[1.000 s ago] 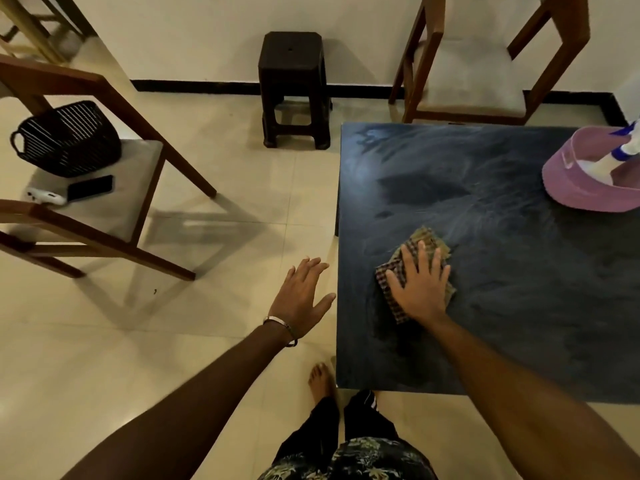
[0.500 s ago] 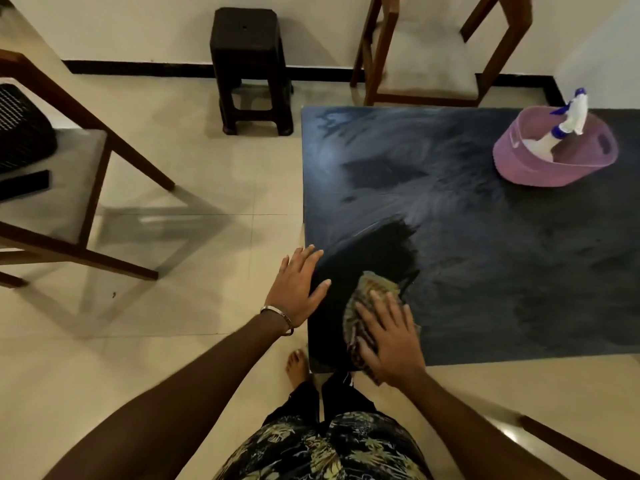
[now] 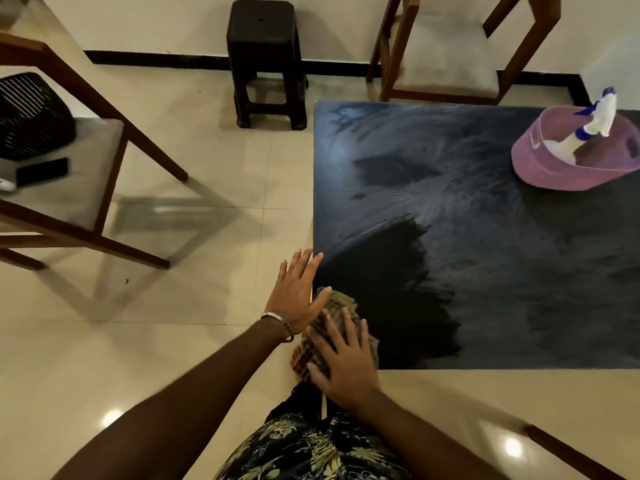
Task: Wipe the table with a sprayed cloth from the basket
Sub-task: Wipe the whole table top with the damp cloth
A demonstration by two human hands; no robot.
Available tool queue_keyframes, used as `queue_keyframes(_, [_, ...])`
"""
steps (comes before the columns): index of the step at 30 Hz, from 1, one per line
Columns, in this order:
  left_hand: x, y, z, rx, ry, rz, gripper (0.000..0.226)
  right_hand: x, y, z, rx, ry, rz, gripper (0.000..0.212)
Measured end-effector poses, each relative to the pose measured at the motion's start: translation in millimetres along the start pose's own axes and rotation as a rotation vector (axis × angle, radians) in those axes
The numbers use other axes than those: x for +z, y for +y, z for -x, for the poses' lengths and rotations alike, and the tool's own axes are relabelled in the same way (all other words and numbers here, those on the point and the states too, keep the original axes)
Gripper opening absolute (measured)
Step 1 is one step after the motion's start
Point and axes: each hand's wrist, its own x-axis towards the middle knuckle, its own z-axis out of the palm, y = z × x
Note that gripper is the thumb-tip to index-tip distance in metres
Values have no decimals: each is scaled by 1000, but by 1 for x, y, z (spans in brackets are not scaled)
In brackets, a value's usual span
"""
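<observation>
My right hand [image 3: 343,363] presses flat on a brown checked cloth [image 3: 341,306] at the near left corner of the dark table [image 3: 485,271]. A darker wet patch spreads across the tabletop from that corner. My left hand [image 3: 296,292] is spread open beside the table's left edge, its thumb touching the cloth, and it holds nothing. At the far right of the table stands a pink basket [image 3: 554,171] with a white and blue spray bottle [image 3: 588,129] leaning in it.
A dark plastic stool [image 3: 265,60] stands on the floor beyond the table's left corner. A wooden chair [image 3: 446,60] sits behind the table. A second chair [image 3: 65,188] at left carries a black basket [image 3: 31,116] and a phone [image 3: 43,171].
My right hand has dragged the cloth from the middle left of the table down to its near left corner, leaving a dark wet trail. My left hand has moved closer to the cloth.
</observation>
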Motion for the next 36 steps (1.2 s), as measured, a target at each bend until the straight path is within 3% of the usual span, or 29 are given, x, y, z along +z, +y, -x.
queue_keyframes(4, [-4, 1, -2, -17, -20, 10, 74, 5, -8, -12, -184, -67, 73, 61])
queue_keyframes(9, [-4, 4, -8, -18, -8, 13, 74, 3, 29, 1, -343, -96, 126, 61])
queue_keyframes(16, [3, 18, -21, 29, -28, 10, 71, -18, 106, 42, -297, -91, 155, 59])
queue_keyframes(24, [-2, 26, -36, -32, 9, 27, 72, -18, 71, 16, -253, -165, 169, 70])
queue_keyframes(36, [-16, 23, -46, -212, 95, -34, 83, -37, 66, -77, -496, -109, 127, 66])
